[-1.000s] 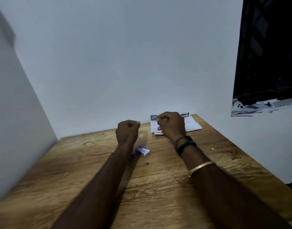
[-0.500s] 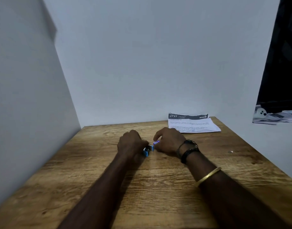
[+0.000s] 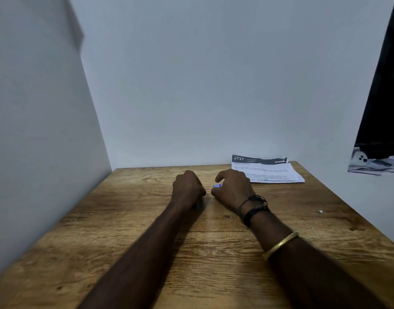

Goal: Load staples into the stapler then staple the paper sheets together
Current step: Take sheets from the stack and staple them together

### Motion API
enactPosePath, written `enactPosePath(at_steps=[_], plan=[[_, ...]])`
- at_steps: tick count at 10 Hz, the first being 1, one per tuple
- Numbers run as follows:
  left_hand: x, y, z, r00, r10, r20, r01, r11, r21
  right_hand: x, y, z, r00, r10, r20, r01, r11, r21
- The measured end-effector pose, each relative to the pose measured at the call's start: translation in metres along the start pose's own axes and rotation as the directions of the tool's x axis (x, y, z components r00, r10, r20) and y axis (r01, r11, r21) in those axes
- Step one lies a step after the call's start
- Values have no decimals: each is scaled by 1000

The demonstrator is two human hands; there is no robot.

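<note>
White walls stand close on the left and behind the wooden bench (image 3: 147, 253). Both hands rest on it near the middle. Left hand (image 3: 187, 188) is curled into a fist; what its grip has, I cannot tell. Right hand (image 3: 232, 189) curls around a small purple box (image 3: 217, 186), only partly seen. Paper sheets (image 3: 267, 169) lie flat at the far right corner, apart from the hands. Lots of bare wood is in front

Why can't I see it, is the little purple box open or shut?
Cannot tell. The right hand curls over the purple box; only a sliver shows between its fingers.
</note>
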State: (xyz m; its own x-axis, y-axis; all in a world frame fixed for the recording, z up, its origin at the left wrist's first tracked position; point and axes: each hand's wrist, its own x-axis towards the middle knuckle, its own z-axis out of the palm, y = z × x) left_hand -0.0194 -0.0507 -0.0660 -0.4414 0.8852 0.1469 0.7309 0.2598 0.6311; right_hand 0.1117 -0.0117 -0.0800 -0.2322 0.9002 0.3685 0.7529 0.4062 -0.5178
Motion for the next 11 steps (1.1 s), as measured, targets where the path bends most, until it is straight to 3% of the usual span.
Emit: enactPosePath(at_steps=[3,7,9,10,11], plan=[[12,-2,8,999,-14,-46,13,1000,-21,4,-1,7,997,-26,72,31,997,-64],[15,-5,9,999,8,-48,-8,1000,7,6,3,12,1000,-6,16,7,998,-66],[15,-6,7,981,144,-131,-135,988,81,9,0,6,996,-74,-42,68,988,-136],[20,-7,2,896,381,-228,-339,919,201,16,-4,-2,962,-226,-154,186,953,-238],[23,-5,-7,738,556,-383,-449,828,337,23,-12,-13,892,-317,-323,227,931,-287]])
